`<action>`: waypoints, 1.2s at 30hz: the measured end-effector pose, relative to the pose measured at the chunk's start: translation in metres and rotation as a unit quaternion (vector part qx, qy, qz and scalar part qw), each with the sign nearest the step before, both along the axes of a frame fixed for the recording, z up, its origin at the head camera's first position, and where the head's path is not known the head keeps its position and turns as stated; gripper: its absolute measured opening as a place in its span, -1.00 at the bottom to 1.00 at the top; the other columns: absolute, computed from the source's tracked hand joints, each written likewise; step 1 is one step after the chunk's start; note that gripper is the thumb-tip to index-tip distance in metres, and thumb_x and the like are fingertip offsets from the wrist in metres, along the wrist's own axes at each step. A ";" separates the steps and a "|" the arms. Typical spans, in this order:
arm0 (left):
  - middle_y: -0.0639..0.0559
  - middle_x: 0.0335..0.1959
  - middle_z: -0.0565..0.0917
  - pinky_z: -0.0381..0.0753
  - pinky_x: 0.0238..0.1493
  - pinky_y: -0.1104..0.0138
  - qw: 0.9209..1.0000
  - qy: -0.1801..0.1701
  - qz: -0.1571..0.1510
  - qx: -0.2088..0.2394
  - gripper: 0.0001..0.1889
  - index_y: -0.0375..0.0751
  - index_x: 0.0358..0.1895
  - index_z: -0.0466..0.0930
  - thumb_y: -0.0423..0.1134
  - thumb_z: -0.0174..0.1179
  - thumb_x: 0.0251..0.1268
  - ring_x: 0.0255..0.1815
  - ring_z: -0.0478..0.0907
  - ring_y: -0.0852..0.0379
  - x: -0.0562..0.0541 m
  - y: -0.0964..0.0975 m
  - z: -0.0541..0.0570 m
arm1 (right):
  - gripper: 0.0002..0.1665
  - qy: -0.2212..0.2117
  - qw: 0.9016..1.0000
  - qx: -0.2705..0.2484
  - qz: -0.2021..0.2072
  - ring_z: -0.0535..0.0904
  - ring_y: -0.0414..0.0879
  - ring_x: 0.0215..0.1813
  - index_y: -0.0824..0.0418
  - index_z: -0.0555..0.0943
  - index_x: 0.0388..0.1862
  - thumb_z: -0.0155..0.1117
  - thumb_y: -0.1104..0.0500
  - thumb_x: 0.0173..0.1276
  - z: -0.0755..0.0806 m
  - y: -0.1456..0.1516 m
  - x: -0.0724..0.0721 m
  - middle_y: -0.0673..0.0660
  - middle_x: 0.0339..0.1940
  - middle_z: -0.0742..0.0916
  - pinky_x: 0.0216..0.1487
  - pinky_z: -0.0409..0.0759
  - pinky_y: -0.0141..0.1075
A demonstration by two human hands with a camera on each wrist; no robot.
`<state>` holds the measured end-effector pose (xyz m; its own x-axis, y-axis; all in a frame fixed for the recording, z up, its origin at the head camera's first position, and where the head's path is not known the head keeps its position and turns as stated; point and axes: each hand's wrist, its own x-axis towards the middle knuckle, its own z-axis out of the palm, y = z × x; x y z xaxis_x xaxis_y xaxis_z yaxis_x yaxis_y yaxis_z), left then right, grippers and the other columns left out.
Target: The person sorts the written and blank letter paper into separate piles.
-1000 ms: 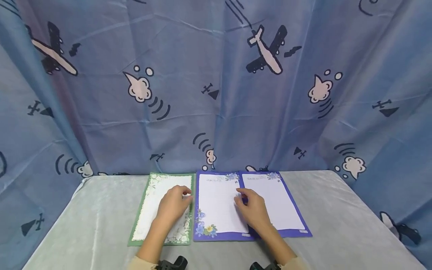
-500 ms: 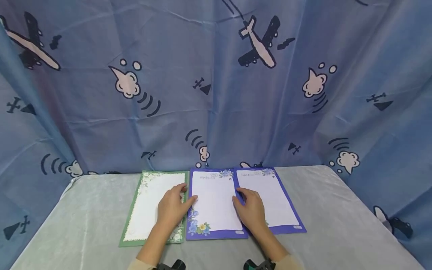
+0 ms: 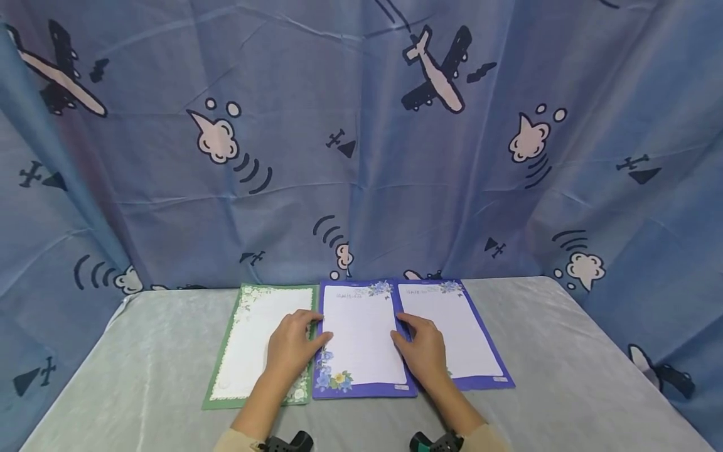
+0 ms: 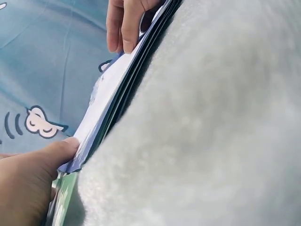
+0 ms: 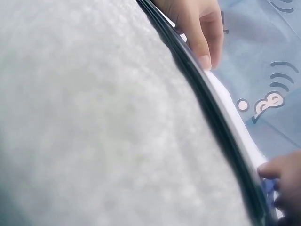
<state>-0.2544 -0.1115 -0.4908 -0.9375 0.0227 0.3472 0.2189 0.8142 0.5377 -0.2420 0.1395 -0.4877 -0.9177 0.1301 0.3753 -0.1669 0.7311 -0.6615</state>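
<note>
The purple-bordered white pages [image 3: 361, 336] are blue-flowered, the green-bordered white page [image 3: 248, 339] seemingly pale-flowered

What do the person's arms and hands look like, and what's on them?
The left sleeve and right sleeve are beige. A dark, rounded device sits at each wrist; the right device shows a green patch. The left grip and right grip are ungloved.

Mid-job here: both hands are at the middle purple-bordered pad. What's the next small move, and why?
Probably firm up an even hold on the middle pad. The left hand is at its left edge, the right hand at its right, and it lies closely between a green-bordered pad and another purple-bordered pad, so an uneven pull might nudge those.
</note>
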 end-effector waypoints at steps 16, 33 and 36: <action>0.03 -0.05 0.74 0.57 -0.21 0.25 1.000 -0.007 0.002 0.015 -0.62 -0.02 -0.05 0.77 0.01 0.53 0.07 -0.22 0.57 0.17 -0.002 0.000 0.001 | -0.76 0.004 1.000 -0.031 -0.001 0.54 -0.20 -0.39 0.27 0.78 -0.13 0.47 0.37 0.18 0.003 0.001 -0.001 0.11 -0.40 0.79 -0.35 0.44 -0.43; 0.10 -0.34 0.63 0.37 -0.33 0.35 0.997 -0.032 0.002 0.066 -0.63 -0.01 -0.01 0.77 -0.08 0.53 0.08 -0.36 0.42 0.22 -0.001 -0.002 0.001 | -0.73 0.006 0.999 -0.039 -0.027 0.56 -0.16 -0.37 0.22 0.81 -0.15 0.32 0.42 0.22 0.003 0.000 -0.001 0.11 -0.36 0.82 -0.34 0.40 -0.41; 0.12 -0.38 0.60 0.34 -0.34 0.37 0.996 -0.035 -0.001 0.081 -0.65 0.00 -0.02 0.77 -0.11 0.53 0.08 -0.37 0.39 0.22 -0.001 -0.003 0.002 | -0.74 -0.008 0.998 -0.049 -0.034 0.59 -0.15 -0.34 0.21 0.81 -0.13 0.34 0.40 0.25 0.002 0.001 -0.002 0.10 -0.32 0.83 -0.29 0.44 -0.39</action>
